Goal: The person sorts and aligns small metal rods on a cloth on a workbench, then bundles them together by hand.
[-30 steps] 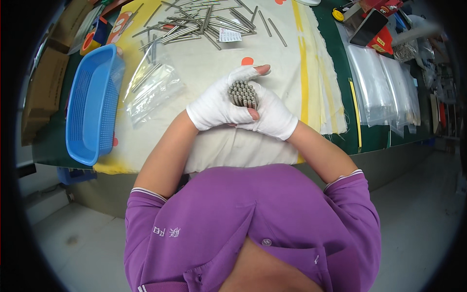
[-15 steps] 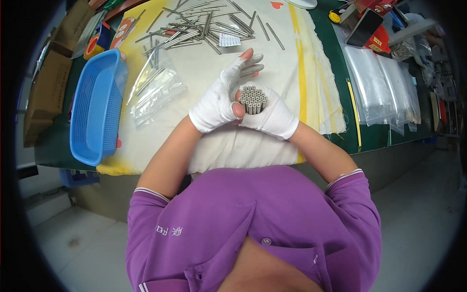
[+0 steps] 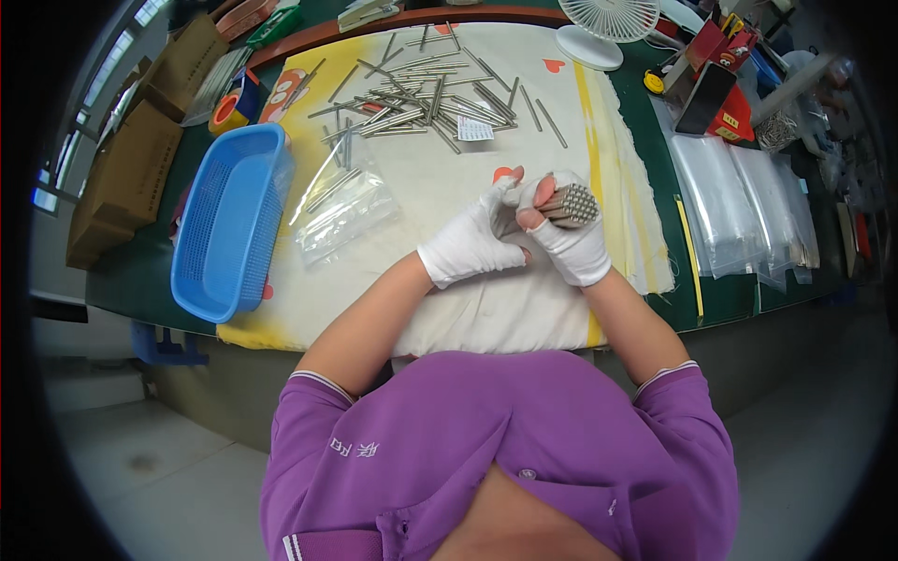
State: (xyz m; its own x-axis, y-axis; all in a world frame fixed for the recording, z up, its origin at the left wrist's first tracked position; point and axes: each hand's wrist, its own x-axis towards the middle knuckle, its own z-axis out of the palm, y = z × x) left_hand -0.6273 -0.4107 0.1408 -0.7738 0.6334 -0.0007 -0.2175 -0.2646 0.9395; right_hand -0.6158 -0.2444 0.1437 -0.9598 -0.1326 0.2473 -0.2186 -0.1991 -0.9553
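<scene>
A tight bundle of thin metal rods (image 3: 571,206) lies tilted in my right hand (image 3: 582,254), its round ends facing right and toward me. The fingers and thumb of that hand, in a white glove with bare fingertips, wrap around the rods. My left hand (image 3: 468,241), gloved the same way, is cupped at the bundle's left end with thumb and fingers apart. Whether its fingers touch the rods is hard to see. Farther off, a loose pile of metal rods (image 3: 435,98) is spread over the cloth, with a small printed label (image 3: 474,129) at its near edge.
A light cloth (image 3: 440,187) covers the table's middle. To the left are a blue plastic basket (image 3: 192,210), a clear bag (image 3: 346,215) and cardboard boxes (image 3: 122,173). On the right are stacked clear bags (image 3: 720,201) and a phone (image 3: 706,98). A white fan (image 3: 589,47) stands at the back.
The bundle has tipped from upright to slanted and moved right with my right hand. My left hand has lowered from beside it to its left end. The whole view has shifted slightly.
</scene>
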